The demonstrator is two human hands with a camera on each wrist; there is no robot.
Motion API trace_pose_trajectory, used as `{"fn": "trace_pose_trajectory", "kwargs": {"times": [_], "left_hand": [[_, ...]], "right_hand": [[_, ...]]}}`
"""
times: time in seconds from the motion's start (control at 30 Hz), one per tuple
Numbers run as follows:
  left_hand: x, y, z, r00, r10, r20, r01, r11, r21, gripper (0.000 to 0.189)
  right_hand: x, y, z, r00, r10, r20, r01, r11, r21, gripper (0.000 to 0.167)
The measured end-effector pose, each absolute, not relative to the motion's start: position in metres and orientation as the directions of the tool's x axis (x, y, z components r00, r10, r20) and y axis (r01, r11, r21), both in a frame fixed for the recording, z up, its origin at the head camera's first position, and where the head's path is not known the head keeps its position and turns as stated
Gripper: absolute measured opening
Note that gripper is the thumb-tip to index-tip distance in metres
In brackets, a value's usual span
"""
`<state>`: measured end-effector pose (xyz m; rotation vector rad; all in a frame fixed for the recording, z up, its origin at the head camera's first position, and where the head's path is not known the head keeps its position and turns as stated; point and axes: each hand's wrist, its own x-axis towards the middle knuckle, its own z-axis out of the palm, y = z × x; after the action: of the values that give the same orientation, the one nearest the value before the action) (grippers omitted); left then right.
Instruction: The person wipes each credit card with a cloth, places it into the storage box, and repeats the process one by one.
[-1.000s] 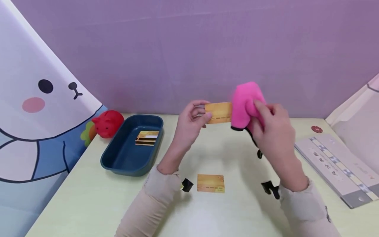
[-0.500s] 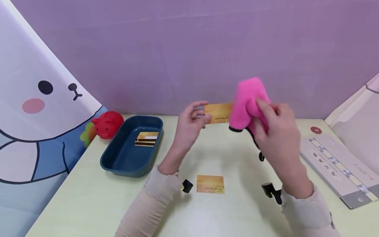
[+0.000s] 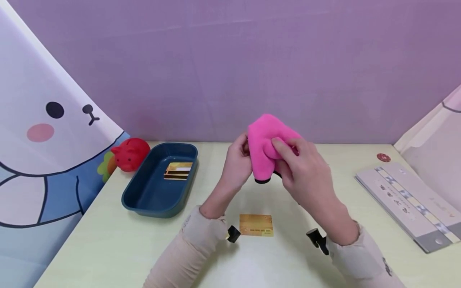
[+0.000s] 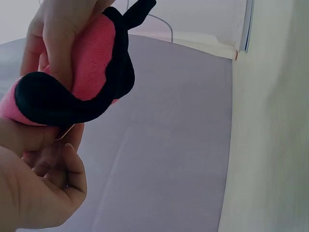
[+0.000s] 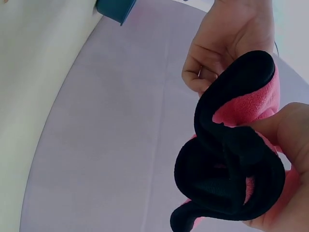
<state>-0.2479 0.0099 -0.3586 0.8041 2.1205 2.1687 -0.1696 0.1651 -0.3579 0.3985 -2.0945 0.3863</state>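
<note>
Held up over the table is a soft pink cloth piece with black edging (image 3: pixel 263 140), folded and bunched. My right hand (image 3: pixel 309 172) grips it, thumb pressed into a pink fold. My left hand (image 3: pixel 235 168) is against the cloth's left side, its fingers largely hidden there in the head view. From the left wrist, a thin card edge (image 4: pixel 66 131) shows between the left fingers and the cloth; the card's face is hidden. On the table below lies a gold bank card (image 3: pixel 256 225). Another card (image 3: pixel 178 171), striped side up, lies in the blue tray (image 3: pixel 131 202).
Beside the tray at the back left sits a red piggy bank (image 3: pixel 130 155). To the right lie a flat grey booklet (image 3: pixel 407 204) and a small red chip (image 3: pixel 383 157). A purple curtain (image 3: pixel 230 72) hangs behind the table.
The pink cloth has moved left and slightly down with the right hand, and now covers the card in the left hand. The left hand has shifted slightly right. The table card stays put.
</note>
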Motion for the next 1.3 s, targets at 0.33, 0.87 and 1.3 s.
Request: {"fn": "trace_pose_trajectory", "kwargs": {"times": [0.33, 0.87, 1.3], "left_hand": [[-0.252, 0.003, -0.350, -0.861, 0.393, 0.324, 0.336, -0.039, 0.941, 0.032], [-0.262, -0.015, -0.342, -0.877, 0.353, 0.327, 0.302, -0.127, 0.945, 0.034], [-0.266, -0.019, -0.344, -0.829, 0.488, 0.273, 0.366, 0.103, 0.925, 0.043]], "right_hand": [[-0.168, 0.187, -0.353, -0.622, 0.009, 0.783, -0.269, 0.937, -0.224, 0.038], [-0.173, 0.228, -0.348, -0.607, 0.206, 0.768, -0.137, 0.924, -0.356, 0.037], [-0.163, 0.232, -0.336, -0.565, 0.251, 0.786, -0.179, 0.893, -0.414, 0.038]]}}
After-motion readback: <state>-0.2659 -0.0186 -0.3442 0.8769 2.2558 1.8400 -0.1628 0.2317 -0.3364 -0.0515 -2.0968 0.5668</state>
